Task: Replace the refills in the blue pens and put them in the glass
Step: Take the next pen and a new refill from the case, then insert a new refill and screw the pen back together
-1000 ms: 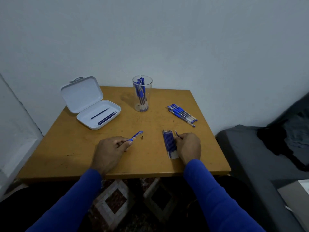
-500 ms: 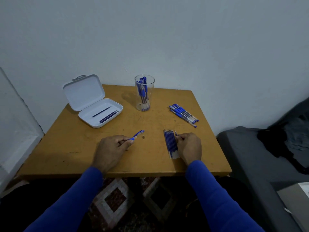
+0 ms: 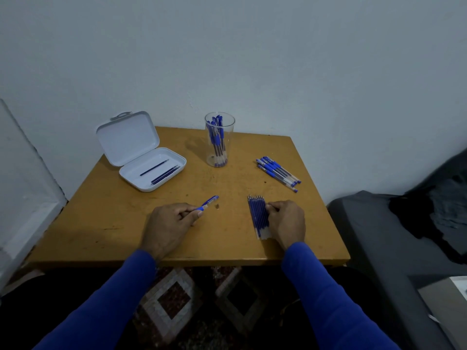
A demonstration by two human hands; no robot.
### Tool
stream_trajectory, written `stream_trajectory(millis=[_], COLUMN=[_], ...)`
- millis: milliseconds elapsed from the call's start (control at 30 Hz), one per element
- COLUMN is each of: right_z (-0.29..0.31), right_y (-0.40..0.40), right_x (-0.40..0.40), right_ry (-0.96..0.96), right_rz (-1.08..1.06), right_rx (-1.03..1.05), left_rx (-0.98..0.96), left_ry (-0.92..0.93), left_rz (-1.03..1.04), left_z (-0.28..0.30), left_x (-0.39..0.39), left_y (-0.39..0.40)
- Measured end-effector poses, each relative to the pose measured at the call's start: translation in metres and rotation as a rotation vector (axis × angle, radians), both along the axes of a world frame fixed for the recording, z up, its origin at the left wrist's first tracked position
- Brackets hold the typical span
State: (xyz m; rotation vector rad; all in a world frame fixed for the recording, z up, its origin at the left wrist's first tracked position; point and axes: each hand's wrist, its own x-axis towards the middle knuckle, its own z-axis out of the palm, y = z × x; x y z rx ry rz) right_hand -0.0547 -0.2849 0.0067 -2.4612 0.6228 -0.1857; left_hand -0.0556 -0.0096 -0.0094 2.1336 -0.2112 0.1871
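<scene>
Pens (image 3: pixel 217 140) upright in glass (image 3: pixel 228 122); refills (image 3: pixel 164 173) in open case (image 3: pixel 131 170)

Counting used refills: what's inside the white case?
The open case holds thin dark refills: one apart, a close bundle of about two or three beside it. Exact count unclear. Nothing covers the tray.

Patterned rug (image 3: pixel 174 296) under table (image 3: pixel 106 223) — grey couch (image 3: pixel 379 238) alongside.
</scene>
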Motion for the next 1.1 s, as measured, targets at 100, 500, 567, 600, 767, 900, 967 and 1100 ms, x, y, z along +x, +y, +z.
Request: stream_trajectory(millis=[100,500,567,600,767,900,967,1100], right_z=[0.003,0.045,0.045,0.045,0.051,0.048,0.042,0.033], right_y=[0.003,0.119,0.143,0.154,0.200,0.230,0.244,0.264], right_x=[0.002,0.042,0.052,0.057,0.085,0.112,0.125,0.144], right_ry=[0.035,-0.078,-0.119,-0.133,-0.136,-0.053,-0.012,-0.005], right_rz=[0.008,0.434,0.512,0.541,0.679,0.764,0.790,0.852], right_rx=[-0.043,-0.236,-0.255,-0.253,-0.246,-0.317,-0.348,-0.470], left_rx=[-0.011,-0.134,-0.128,-0.125,-0.026,0.074,0.154,0.325], left_ry=[0.018,-0.054,-0.063,-0.061,-0.083,-0.199,-0.261,-0.251], left_rz=[0.006,0.136,0.179,0.205,0.335,0.333,0.338,0.327], left_z=[0.001,0.022,0.023,0.022,0.015,0.007,0.003,-0.004], left_x=[0.001,0.017,0.021,0.024,0.036,0.040,0.042,0.051], left_y=[-0.001,0.045,0.061,0.069,0.107,0.134,0.146,0.161])
